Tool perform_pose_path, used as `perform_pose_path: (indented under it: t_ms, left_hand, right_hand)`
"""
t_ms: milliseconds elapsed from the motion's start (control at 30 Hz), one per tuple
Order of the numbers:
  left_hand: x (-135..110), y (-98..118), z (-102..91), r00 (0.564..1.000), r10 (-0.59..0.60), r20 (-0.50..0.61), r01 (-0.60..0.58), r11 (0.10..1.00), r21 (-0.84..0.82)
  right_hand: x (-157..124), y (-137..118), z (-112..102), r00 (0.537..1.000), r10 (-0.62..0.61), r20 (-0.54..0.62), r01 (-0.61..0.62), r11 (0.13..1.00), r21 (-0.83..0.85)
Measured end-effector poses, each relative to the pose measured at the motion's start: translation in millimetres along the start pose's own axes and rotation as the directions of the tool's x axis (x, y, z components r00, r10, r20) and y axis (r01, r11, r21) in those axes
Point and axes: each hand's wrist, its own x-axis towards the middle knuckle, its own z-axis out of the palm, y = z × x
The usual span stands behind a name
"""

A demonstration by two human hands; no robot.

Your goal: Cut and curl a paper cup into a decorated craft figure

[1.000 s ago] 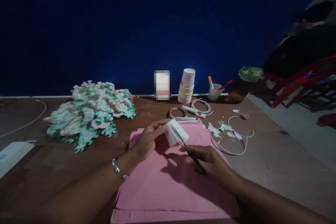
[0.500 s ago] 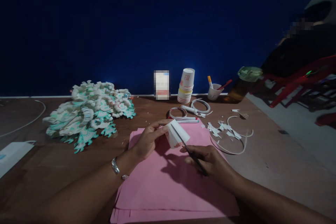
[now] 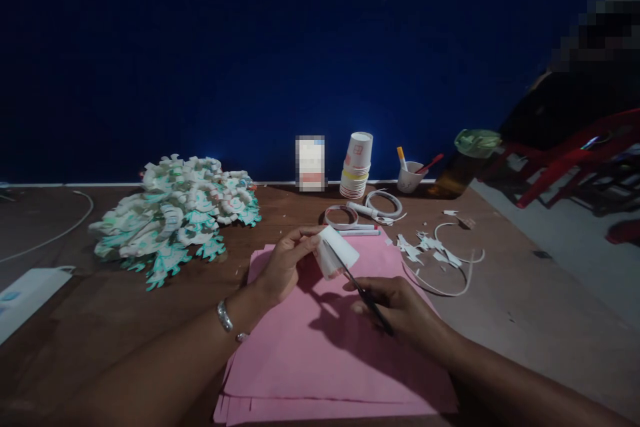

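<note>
My left hand (image 3: 287, 262) pinches a white paper cup (image 3: 345, 245) by its left side, holding it tilted above a stack of pink paper (image 3: 320, 347). In my right hand (image 3: 395, 303) is a pair of dark scissors (image 3: 371, 303), its blades lying along the cup's side. Whether the blades are cutting through the wall I cannot tell. My right fingers wrap round the handles. Two pens (image 3: 357, 232) lie at the far edge of the pink sheets, beside a roll of tape (image 3: 341, 217).
A pile of cut cups with green-edged figures (image 3: 185, 213) lies at left. Stacked paper cups (image 3: 357, 163), a cup holding a marker (image 3: 411, 178) and a jar (image 3: 465, 160) stand behind. Paper scraps (image 3: 430, 247) and cup rims lie right. A power strip (image 3: 33, 300) sits far left.
The cup has shifted slightly left and turned a little in my left hand. The scissors stay at nearly the same place, and the whole view has moved slightly.
</note>
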Motion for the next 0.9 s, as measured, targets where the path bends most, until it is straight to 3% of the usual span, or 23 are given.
perform_pose_path:
  t_ms: [200, 900]
  left_hand:
    - [4.8, 1.1, -4.4, 0.999, 0.023, -0.048, -0.029, 0.991, -0.131]
    - [2.0, 4.7, -5.4, 0.999, -0.016, 0.037, 0.02, 0.994, -0.104]
  right_hand:
    - [1.5, 0.9, 1.0, 0.999, 0.043, 0.011, -0.044, 0.995, 0.09]
    - [0.3, -3.7, -0.9, 1.0, 0.013, 0.01, -0.014, 0.994, 0.111]
